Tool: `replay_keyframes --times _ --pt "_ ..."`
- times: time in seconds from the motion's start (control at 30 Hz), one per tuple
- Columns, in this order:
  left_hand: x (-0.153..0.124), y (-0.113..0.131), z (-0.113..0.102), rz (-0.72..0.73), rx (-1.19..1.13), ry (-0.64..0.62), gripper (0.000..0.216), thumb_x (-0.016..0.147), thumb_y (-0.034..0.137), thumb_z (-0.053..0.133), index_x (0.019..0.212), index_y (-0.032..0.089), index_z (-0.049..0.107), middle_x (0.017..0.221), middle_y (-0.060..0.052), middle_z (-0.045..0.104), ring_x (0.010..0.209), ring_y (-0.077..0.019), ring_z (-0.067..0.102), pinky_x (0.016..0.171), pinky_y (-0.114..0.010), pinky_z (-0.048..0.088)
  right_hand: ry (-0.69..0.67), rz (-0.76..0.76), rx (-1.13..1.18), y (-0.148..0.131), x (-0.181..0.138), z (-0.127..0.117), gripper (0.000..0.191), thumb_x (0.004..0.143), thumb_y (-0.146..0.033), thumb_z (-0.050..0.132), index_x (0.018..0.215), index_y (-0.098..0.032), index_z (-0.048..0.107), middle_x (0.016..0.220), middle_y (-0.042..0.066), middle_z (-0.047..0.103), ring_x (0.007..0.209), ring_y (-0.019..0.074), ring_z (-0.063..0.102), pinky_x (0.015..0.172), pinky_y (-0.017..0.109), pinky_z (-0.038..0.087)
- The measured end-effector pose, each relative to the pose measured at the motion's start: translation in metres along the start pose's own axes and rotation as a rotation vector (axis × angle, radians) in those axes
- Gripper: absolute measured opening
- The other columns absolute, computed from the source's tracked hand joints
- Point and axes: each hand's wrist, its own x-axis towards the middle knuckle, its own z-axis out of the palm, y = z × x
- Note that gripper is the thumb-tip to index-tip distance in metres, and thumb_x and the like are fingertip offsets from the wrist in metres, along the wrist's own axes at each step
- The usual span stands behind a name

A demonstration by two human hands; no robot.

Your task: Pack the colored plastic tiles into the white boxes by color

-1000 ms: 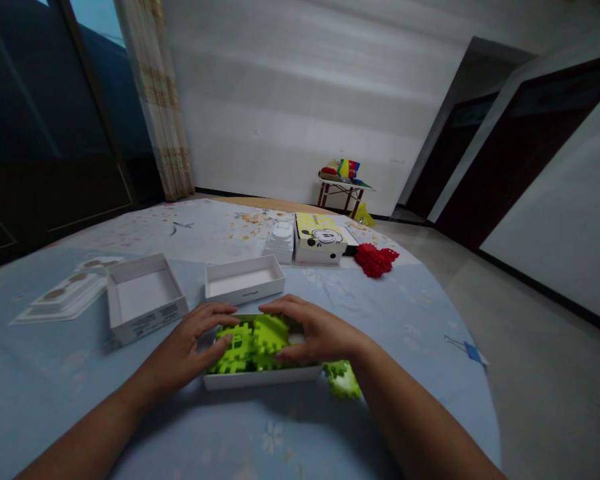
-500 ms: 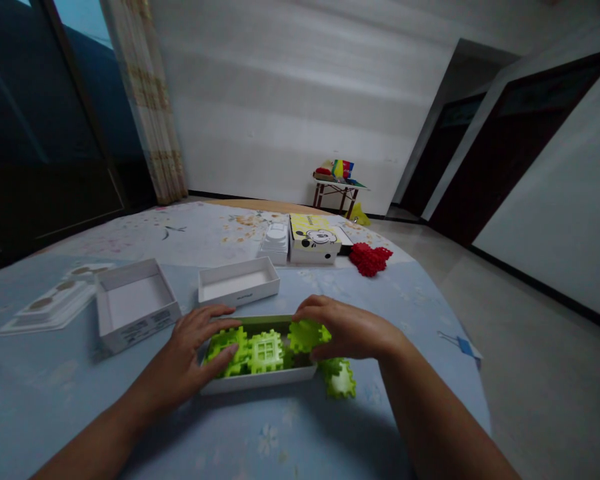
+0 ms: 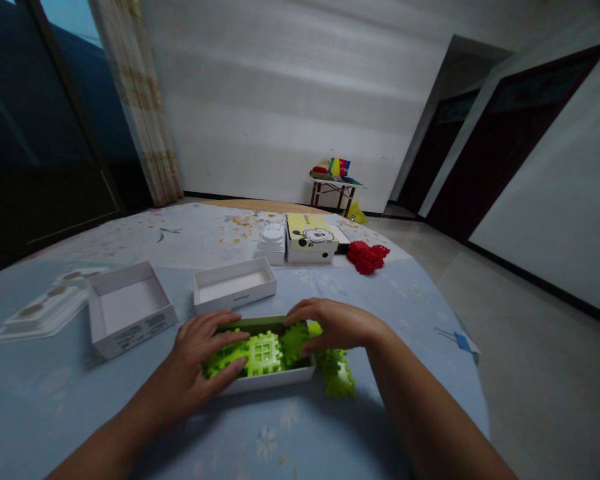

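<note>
A long white box with a green inside lies in front of me, holding several green toothed plastic building pieces. One of them is a window-pattern piece in the middle of the box. My left hand rests over the box's left end, fingers apart on the green pieces there. At the right end, my right hand grips a green building piece between thumb and fingers, low in the box. More green pieces lie on the cloth just right of the box, partly under that hand.
Two open white boxes, a deeper tray and a narrow lid, sit beyond my left hand. Farther back stand a yellow-and-white cartoon box, stacked white packaging and red toothed pieces. A blue clip holds the table's right edge.
My right hand has moved slightly left and lowered the green piece into the box's right end. My left hand has shifted a little right over the pieces.
</note>
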Motion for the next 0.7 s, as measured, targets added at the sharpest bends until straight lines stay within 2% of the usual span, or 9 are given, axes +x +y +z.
replay_keyframes --times 0.13,0.3,0.5,0.7 --pt "0.0 0.0 0.001 0.009 0.013 -0.009 0.036 0.076 0.046 0.058 0.109 0.035 0.063 0.124 -0.002 0.058 0.118 -0.027 0.047 0.099 -0.048 0.034 0.008 0.095 -0.12 -0.003 0.001 0.002 0.045 0.07 -0.026 0.071 0.115 -0.023 0.061 0.113 0.008 0.061 0.105 0.0242 0.054 0.091 0.038 0.039" --pt "0.0 0.0 0.001 0.012 0.018 -0.055 0.036 0.077 0.045 0.057 0.111 0.034 0.061 0.124 -0.003 0.057 0.12 -0.0271 0.045 0.1 -0.049 0.033 0.047 0.108 -0.262 -0.01 0.002 0.008 0.041 0.069 -0.031 0.07 0.109 -0.025 0.063 0.105 0.009 0.065 0.106 0.0297 0.049 0.091 0.048 0.032" --pt "-0.001 -0.002 0.002 0.025 0.029 -0.058 0.036 0.077 0.046 0.056 0.111 0.034 0.061 0.125 -0.003 0.056 0.121 -0.0267 0.044 0.1 -0.048 0.033 0.069 0.15 -0.342 -0.018 0.001 0.01 0.043 0.069 -0.031 0.071 0.11 -0.021 0.063 0.101 0.012 0.066 0.103 0.0308 0.047 0.089 0.047 0.032" --pt "0.0 -0.002 0.001 0.024 0.036 -0.066 0.035 0.078 0.046 0.056 0.11 0.033 0.062 0.124 -0.002 0.058 0.119 -0.0268 0.045 0.098 -0.048 0.035 -0.01 0.097 -0.231 -0.012 0.002 0.008 0.048 0.069 -0.031 0.072 0.115 -0.027 0.06 0.105 0.008 0.066 0.108 0.0278 0.045 0.092 0.044 0.028"
